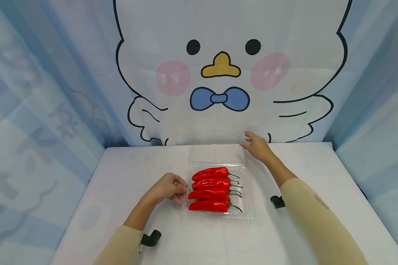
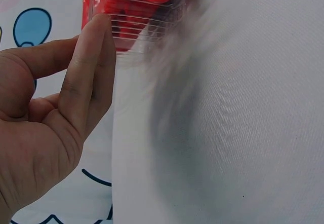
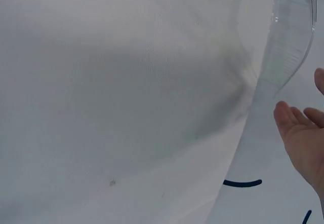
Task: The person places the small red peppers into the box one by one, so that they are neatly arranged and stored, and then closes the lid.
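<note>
Several red chili peppers [image 1: 209, 194] with green stems lie side by side in a clear plastic clamshell box [image 1: 248, 207]. Its transparent lid [image 1: 215, 155] is folded back toward the printed curtain. At the box's left side, my left hand [image 1: 170, 188] pinches the rim between thumb and fingers; the left wrist view shows the fingertips [image 2: 99, 26] at the plastic edge. My right hand [image 1: 258, 147] is by the lid's far right corner, fingers spread and relaxed. In the right wrist view a small gap separates that hand [image 3: 304, 140] from the lid [image 3: 291, 41].
A white cloth covers the table [image 1: 119, 187] under the box. Behind it hangs a curtain [image 1: 219, 121] with a cartoon bird, and blue curtains [image 1: 36, 147] flank both sides. Black mounts are on the left wrist [image 1: 151, 238] and right wrist [image 1: 277, 202].
</note>
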Tool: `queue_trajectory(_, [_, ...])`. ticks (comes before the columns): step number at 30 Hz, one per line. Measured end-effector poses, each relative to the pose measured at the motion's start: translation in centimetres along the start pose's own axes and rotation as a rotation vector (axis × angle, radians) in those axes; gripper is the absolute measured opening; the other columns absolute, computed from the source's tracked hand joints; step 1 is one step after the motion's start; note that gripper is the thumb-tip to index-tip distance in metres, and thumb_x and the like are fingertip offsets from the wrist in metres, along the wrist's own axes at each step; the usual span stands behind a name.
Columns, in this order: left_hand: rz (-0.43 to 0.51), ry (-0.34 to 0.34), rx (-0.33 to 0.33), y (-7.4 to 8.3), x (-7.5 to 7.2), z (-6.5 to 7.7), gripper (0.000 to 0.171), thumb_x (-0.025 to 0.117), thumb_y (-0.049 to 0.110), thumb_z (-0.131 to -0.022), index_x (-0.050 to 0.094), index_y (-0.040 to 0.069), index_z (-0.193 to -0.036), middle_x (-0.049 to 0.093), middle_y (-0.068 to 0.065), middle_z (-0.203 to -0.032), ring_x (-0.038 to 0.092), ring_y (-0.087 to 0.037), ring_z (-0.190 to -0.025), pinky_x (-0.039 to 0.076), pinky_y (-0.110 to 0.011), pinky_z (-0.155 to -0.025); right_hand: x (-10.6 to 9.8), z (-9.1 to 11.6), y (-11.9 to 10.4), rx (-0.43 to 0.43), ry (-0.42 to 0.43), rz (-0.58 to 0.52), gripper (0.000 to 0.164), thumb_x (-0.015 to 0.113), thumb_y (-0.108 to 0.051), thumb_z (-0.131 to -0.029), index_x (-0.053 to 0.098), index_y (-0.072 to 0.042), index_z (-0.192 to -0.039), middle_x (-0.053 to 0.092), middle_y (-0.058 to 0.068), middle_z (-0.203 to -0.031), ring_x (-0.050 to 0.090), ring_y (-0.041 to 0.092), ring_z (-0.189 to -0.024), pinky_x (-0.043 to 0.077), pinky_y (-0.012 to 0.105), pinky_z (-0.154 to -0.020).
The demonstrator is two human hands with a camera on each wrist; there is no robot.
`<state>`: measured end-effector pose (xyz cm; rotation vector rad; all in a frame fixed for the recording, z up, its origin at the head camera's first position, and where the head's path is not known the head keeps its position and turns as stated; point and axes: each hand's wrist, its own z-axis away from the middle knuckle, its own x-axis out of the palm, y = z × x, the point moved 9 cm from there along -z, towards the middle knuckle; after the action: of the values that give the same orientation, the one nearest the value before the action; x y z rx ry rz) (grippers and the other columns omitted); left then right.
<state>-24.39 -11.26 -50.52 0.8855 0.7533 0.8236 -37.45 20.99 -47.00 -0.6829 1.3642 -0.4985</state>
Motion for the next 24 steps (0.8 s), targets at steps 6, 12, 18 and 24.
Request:
queue_trajectory(6, [-0.010, 0.010, 0.003, 0.0, -0.1, -0.1, 0.013, 0.068, 0.001, -0.097, 0.065, -0.008, -0.105, 0.071, -0.010, -0.076, 0.069, -0.017, -0.059, 0.065, -0.033, -0.060, 0.2, -0.1, 1.1, 0.087, 0.011, -0.015, 0.061, 0.052, -0.024, -0.108, 0.034, 0.011, -0.154, 0.047, 0.030, -0.153, 0.047, 0.045, -0.142, 0.043, 0.054, -0.118])
queue_trajectory(12, [-0.013, 0.015, 0.001, 0.0, 0.0, 0.0, 0.013, 0.068, 0.002, -0.097, 0.065, -0.008, -0.105, 0.071, -0.011, -0.076, 0.069, -0.016, -0.059, 0.065, -0.033, -0.060, 0.7, 0.1, 2.0, 0.178, 0.029, -0.136, 0.050, 0.048, -0.019, -0.109, 0.045, 0.014, -0.146, 0.063, 0.030, -0.133, 0.063, 0.038, -0.121, 0.054, 0.046, -0.105])
queue_trajectory(18, [-0.011, 0.009, 0.000, 0.1, 0.0, 0.1, 0.013, 0.068, 0.002, -0.097, 0.065, -0.008, -0.105, 0.071, -0.010, -0.076, 0.069, -0.016, -0.059, 0.065, -0.032, -0.060, 1.4, -0.2, 2.4, 0.206, 0.021, -0.162, 0.043, 0.049, -0.020, -0.108, 0.058, 0.011, -0.137, 0.067, 0.018, -0.109, 0.061, 0.022, -0.098, 0.053, 0.028, -0.083])
queue_trajectory(24, [-0.006, -0.003, 0.006, 0.0, 0.0, 0.0, 0.014, 0.068, 0.001, -0.097, 0.065, -0.008, -0.105, 0.071, -0.010, -0.075, 0.069, -0.016, -0.059, 0.064, -0.032, -0.060, 1.9, -0.3, 2.7, 0.221, 0.012, -0.164, 0.043, 0.049, -0.020, -0.109, 0.055, 0.009, -0.140, 0.067, 0.022, -0.121, 0.063, 0.021, -0.101, 0.054, 0.026, -0.083])
